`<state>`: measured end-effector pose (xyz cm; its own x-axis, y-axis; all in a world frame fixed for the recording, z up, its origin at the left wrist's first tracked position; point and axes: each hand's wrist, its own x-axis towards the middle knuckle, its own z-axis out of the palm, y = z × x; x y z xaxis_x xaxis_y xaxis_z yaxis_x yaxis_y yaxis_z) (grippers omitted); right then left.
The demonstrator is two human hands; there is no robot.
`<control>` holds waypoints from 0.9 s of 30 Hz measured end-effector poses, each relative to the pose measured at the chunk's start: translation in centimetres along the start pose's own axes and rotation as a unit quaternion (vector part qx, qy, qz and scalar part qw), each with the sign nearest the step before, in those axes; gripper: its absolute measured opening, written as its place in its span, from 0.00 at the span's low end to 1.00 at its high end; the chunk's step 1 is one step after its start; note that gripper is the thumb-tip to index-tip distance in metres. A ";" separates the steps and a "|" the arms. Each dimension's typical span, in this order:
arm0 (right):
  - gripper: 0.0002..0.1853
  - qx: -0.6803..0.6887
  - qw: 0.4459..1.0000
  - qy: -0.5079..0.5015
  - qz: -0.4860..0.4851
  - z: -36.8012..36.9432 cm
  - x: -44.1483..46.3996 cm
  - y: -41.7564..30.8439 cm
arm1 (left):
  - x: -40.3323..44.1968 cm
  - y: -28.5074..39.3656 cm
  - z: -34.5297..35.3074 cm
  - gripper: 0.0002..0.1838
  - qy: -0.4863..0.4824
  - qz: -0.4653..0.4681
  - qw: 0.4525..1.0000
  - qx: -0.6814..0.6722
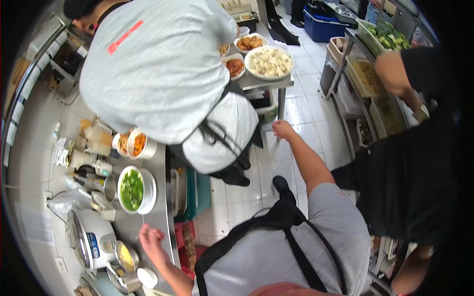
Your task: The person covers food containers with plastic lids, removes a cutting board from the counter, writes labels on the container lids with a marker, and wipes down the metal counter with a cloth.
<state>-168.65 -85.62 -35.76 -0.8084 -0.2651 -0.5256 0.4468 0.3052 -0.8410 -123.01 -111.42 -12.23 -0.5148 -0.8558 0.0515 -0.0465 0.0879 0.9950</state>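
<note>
My left hand (152,240) is held over the steel counter (157,207) at the left, its fingers partly bent and apart, with nothing seen in it. Closest to it are a white bowl of chopped green vegetables (132,189) and a metal bowl with yellow food (126,256). My right hand (282,129) hangs over the tiled floor, beside the end of the prep table (266,85); its fingers are curled in, and whatever they may hold is too small to make out.
A person in a grey shirt (158,69) leans between the counter and prep table. Another person in black (410,172) stands at the right, by a shelf rack (340,69). A rice cooker (91,237) is at the left; a blue cooler (321,24) stands on the far floor.
</note>
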 end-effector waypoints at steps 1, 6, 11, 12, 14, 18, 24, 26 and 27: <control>0.05 0.014 0.999 0.012 -0.041 -0.2 5.1 1.2 | -0.4 0.4 3.2 0.17 -0.037 -0.050 0.997 0.036; 0.10 -0.233 0.935 0.119 -0.239 0.6 19.8 -0.7 | 0.4 -5.5 13.4 0.19 -0.225 -0.205 0.944 0.124; 0.10 -0.391 0.782 0.306 -0.376 2.9 35.7 1.2 | 1.9 -9.7 19.6 0.25 -0.294 -0.300 0.884 0.206; 0.10 -0.402 0.817 0.261 -0.321 2.7 36.1 1.0 | 2.3 -10.0 20.5 0.25 -0.283 -0.297 0.883 0.229; 0.10 -0.430 0.848 0.197 -0.239 2.8 36.6 1.2 | 2.6 -11.2 21.5 0.25 -0.258 -0.303 0.885 0.241; 0.10 -0.470 0.852 0.146 -0.181 2.8 37.4 2.2 | 2.6 -12.1 24.3 0.24 -0.274 -0.334 0.852 0.297; 0.10 -0.464 0.851 0.151 -0.196 2.1 35.3 1.3 | 3.8 -12.2 31.0 0.26 -0.401 -0.337 0.803 0.284; 0.10 -0.440 0.848 0.184 -0.231 2.2 33.7 0.3 | 4.4 -14.0 33.7 0.23 -0.466 -0.298 0.785 0.278; 0.10 -0.421 0.841 0.211 -0.267 2.2 32.4 -0.4 | 5.2 -14.5 35.8 0.23 -0.494 -0.287 0.777 0.265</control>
<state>-194.14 -96.34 -52.72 -0.9510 -0.2755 0.1403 -0.3090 0.8319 -0.4610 -155.69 -98.87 -29.45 -0.6729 -0.0450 -0.7383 -0.7219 0.2574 0.6423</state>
